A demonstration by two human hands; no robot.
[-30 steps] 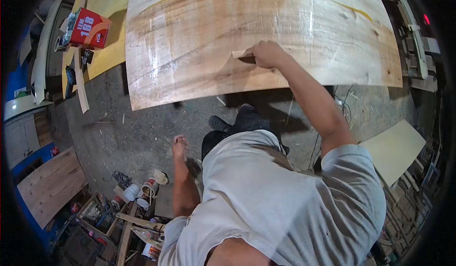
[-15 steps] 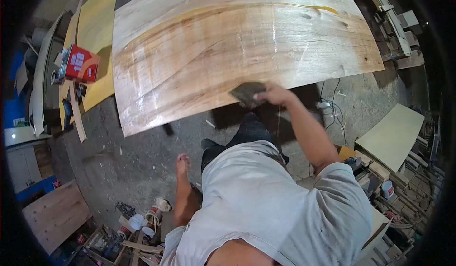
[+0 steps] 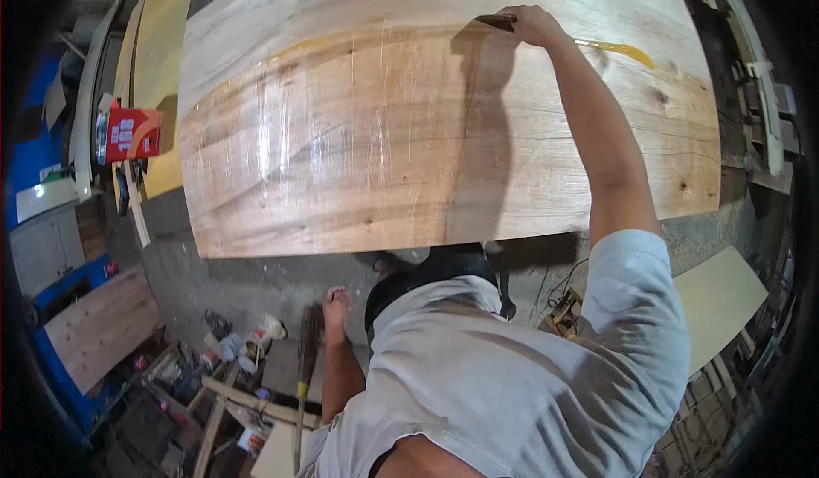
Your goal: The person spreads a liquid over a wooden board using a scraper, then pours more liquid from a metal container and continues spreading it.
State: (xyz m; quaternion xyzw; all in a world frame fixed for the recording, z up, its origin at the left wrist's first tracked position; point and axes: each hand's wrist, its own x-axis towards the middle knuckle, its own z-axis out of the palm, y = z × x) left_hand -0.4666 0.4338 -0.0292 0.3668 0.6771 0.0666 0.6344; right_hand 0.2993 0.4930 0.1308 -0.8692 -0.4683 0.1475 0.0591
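Note:
My right hand (image 3: 536, 26) grips a dark, thin, flat spreader (image 3: 496, 23), its edge against the large wooden sheet (image 3: 341, 171). The spreader sits along a band of amber glue-like liquid running lengthwise across the sheet; a thick yellow bead (image 3: 623, 50) of it lies to the right of my hand. Below that band, the wood looks wet and glossy, with streaks. Down beside my body hangs my left hand (image 3: 337, 301), holding nothing I can see, with fingers loosely apart.
A red can (image 3: 134, 134) stands left of the sheet on a yellow board (image 3: 162, 43). Near my left arm, a broom (image 3: 309, 350) leans upright. Buckets (image 3: 247, 350) and scrap wood clutter the lower left. A pale board (image 3: 721, 303) lies at the right.
My right hand has moved the spreader from the sheet's near edge up to the amber band. My view has shifted, and my left hand still hangs low.

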